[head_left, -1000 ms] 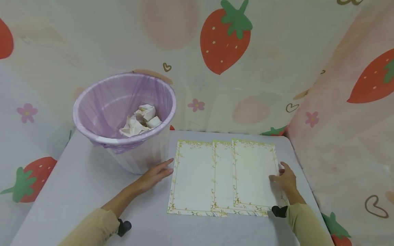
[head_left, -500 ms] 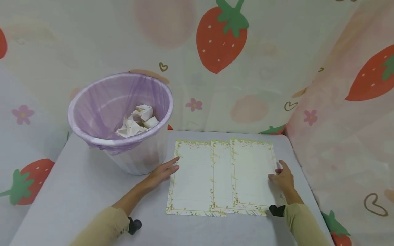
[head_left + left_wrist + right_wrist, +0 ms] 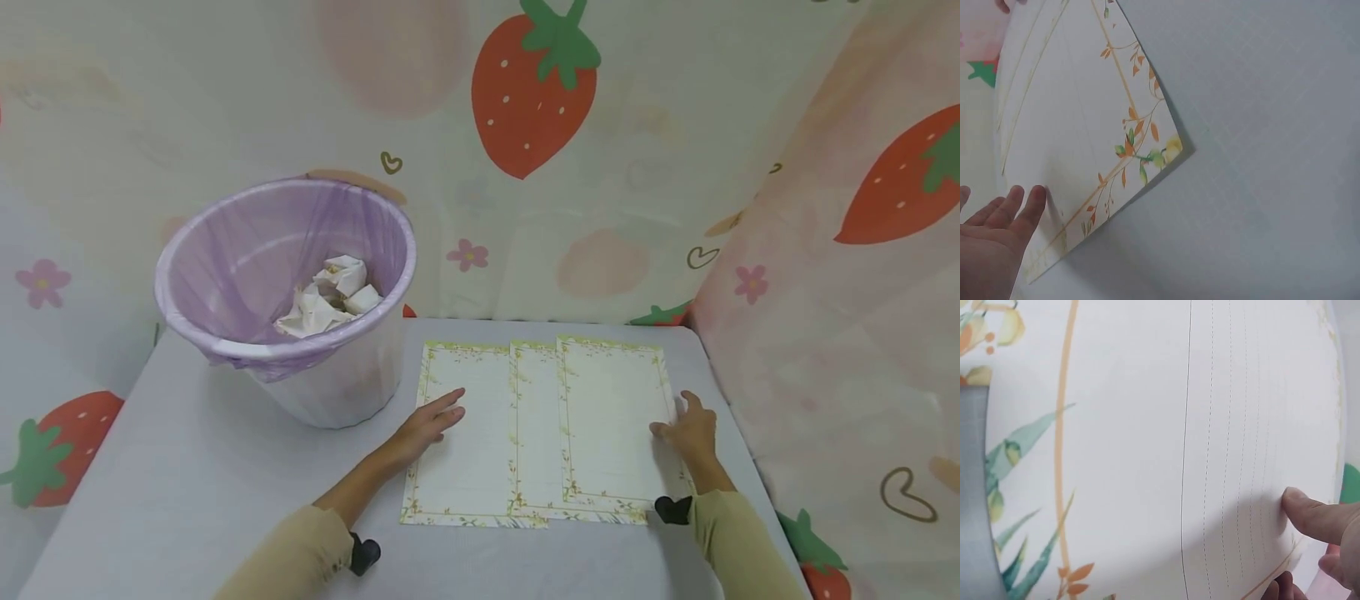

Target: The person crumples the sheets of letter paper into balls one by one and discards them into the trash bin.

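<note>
I judge step: taking rightmost floral-bordered sheet [image 3: 609, 417]; next move needs sure edge pinch. Left hand [image 3: 426, 430] spread, holds nothing; right hand [image 3: 692, 432] at sheet's right edge, pinch I cannot tell.

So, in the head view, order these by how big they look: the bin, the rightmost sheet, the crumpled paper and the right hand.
1. Bin
2. Rightmost sheet
3. Crumpled paper and right hand: too close to rank, and the paper is partly hidden inside the bin.
</note>
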`<state>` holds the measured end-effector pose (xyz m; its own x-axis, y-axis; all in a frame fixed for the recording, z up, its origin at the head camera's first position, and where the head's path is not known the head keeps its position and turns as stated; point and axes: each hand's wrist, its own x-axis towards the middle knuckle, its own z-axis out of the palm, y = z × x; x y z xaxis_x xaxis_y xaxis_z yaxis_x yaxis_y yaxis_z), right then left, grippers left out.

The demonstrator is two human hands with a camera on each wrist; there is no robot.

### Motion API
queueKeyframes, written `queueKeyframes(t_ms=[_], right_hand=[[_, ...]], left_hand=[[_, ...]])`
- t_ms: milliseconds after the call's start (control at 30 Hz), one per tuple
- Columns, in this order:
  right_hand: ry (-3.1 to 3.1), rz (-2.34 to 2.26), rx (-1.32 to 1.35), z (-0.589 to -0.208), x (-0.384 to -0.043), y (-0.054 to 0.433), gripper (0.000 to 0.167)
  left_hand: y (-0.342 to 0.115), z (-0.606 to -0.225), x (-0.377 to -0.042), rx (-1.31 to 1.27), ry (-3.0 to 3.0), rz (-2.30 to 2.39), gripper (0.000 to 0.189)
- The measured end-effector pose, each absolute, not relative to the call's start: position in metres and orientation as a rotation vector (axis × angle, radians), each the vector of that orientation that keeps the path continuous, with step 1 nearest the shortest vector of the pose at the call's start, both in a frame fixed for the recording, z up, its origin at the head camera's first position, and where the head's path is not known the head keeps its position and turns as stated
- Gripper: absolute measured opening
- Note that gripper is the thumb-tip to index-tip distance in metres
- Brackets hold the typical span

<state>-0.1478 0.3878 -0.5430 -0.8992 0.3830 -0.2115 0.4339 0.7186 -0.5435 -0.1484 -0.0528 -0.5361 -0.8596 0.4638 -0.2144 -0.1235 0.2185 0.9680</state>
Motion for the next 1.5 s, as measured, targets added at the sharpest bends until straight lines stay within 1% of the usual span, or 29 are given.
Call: queueKeyframes(t_ms=[267,333,567,667,967,1200,1500], right_hand=[[2.828,-0.939,0.64,-0.547,-0.15,0.39,0.084],[2.836,-0.939,0.606,-0.547,-0.151,0.392,0.082],[2.884,-1.007,0.516,-0.546,-0.149,0.392,0.055],[2.851,-1.07,0.526,-0.544,-0.149,0.39,0.05],[2.631,-1.368,0.545,-0.537,-0.154,0.377,0.048],[2.538,-1.516,0.548,-0.529,-0.159,0.364,0.048],[2.399,-1.73,0.493,-0.522,-0.158,0.352,0.049]], left_hand=[[-0.048,-0.536,-0.147,0.293,2.036,1.701,0.061],[-0.047,-0.536,-0.148,0.291,2.02,1.717,0.06],[-0.041,-0.537,-0.152,0.281,1.946,1.787,0.064],[-0.036,-0.538,-0.154,0.278,1.92,1.808,0.064],[-0.024,-0.541,-0.157,0.24,1.863,1.852,0.064],[-0.016,-0.545,-0.158,0.208,1.858,1.867,0.063],[-0.008,-0.545,-0.16,0.163,1.829,1.89,0.063]])
